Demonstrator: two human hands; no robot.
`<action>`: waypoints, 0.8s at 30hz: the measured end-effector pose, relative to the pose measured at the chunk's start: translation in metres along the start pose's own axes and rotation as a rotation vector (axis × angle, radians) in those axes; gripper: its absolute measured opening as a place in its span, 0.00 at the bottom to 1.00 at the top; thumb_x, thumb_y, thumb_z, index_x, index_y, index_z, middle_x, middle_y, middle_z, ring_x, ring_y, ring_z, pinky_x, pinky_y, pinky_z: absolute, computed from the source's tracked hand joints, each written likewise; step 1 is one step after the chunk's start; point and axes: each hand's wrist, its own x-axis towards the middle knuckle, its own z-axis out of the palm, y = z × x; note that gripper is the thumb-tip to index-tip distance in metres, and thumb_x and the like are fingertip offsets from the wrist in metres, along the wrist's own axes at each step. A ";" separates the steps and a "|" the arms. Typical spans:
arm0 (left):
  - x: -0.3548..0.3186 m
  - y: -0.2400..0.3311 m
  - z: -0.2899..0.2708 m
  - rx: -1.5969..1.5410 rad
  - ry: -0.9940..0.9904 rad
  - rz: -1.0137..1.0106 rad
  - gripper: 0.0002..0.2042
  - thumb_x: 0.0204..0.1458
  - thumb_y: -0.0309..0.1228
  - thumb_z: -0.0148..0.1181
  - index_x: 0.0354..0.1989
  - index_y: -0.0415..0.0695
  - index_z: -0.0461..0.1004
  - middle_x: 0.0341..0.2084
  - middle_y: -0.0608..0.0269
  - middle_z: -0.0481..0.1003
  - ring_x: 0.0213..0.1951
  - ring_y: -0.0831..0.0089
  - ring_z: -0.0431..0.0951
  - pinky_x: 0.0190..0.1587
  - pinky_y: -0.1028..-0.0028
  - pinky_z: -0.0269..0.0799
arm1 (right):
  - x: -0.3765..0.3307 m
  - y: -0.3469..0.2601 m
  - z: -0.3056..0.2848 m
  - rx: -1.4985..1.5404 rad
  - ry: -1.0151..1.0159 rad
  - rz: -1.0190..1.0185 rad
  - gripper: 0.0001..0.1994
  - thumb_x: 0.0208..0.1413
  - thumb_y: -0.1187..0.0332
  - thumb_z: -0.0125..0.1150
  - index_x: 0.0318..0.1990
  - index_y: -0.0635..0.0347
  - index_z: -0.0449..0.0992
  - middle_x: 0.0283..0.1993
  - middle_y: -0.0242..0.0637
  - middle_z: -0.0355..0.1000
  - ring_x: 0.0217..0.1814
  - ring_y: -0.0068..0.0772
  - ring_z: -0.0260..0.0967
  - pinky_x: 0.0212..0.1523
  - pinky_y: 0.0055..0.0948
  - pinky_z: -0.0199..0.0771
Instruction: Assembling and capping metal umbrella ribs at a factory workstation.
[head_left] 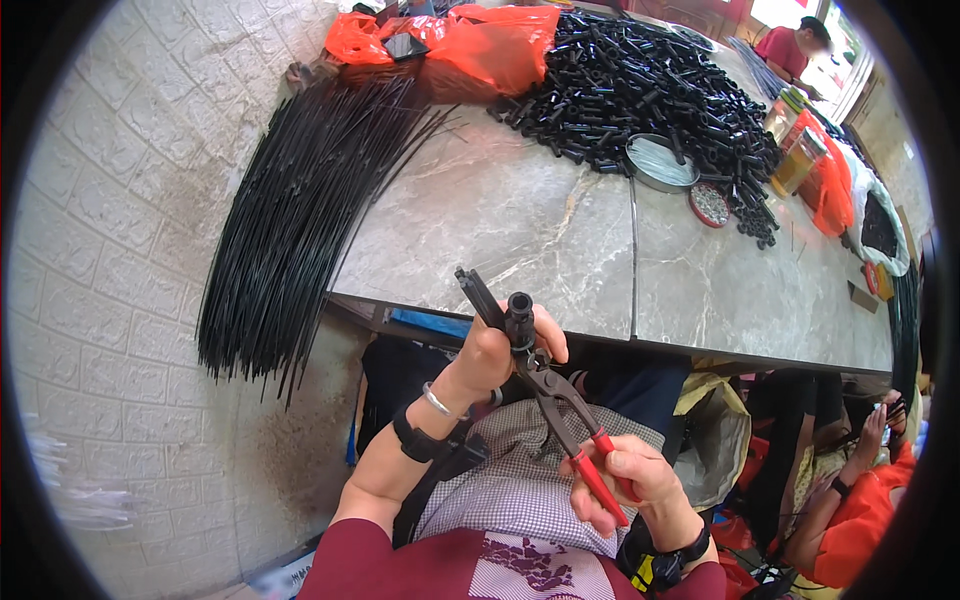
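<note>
In my left hand, raised in front of the table edge, the fingers close round a short bundle of thin black rods and a ribbed black tubular fitting. The fitting points up with its round open end showing. A pair of pincers has its metal jaws at the fitting's lower end, beside my left fingers. My right hand is wrapped round the pincers' red handles, which stand slightly apart. What exactly lies between the jaws is too small to make out.
Long black rods overhang the table's left end. Farther back lie a heap of black tubular fittings, an orange plastic bag, a round tin and a red dish. One person sits opposite; another's orange sleeve is at right.
</note>
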 end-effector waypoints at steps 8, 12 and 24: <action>0.005 0.004 0.002 0.085 -0.009 0.022 0.46 0.34 0.78 0.41 0.26 0.38 0.77 0.21 0.65 0.75 0.25 0.80 0.72 0.27 0.79 0.66 | -0.002 0.004 -0.010 0.052 0.062 0.098 0.18 0.65 0.62 0.40 0.43 0.74 0.64 0.18 0.36 0.61 0.13 0.20 0.57 0.10 0.20 0.58; 0.004 -0.006 0.000 0.154 0.116 0.056 0.48 0.35 0.77 0.37 0.28 0.34 0.76 0.14 0.64 0.71 0.17 0.80 0.69 0.19 0.81 0.62 | 0.009 -0.002 0.000 -0.497 0.188 0.030 0.12 0.63 0.66 0.41 0.39 0.69 0.65 0.19 0.34 0.65 0.15 0.21 0.61 0.14 0.21 0.61; 0.013 -0.016 -0.006 -0.199 0.225 -0.125 0.35 0.46 0.68 0.46 0.32 0.40 0.66 0.10 0.72 0.55 0.12 0.80 0.55 0.17 0.79 0.53 | -0.003 -0.060 -0.037 -1.819 0.938 -0.367 0.22 0.51 0.75 0.57 0.55 0.69 0.65 0.42 0.47 0.69 0.41 0.46 0.70 0.40 0.34 0.71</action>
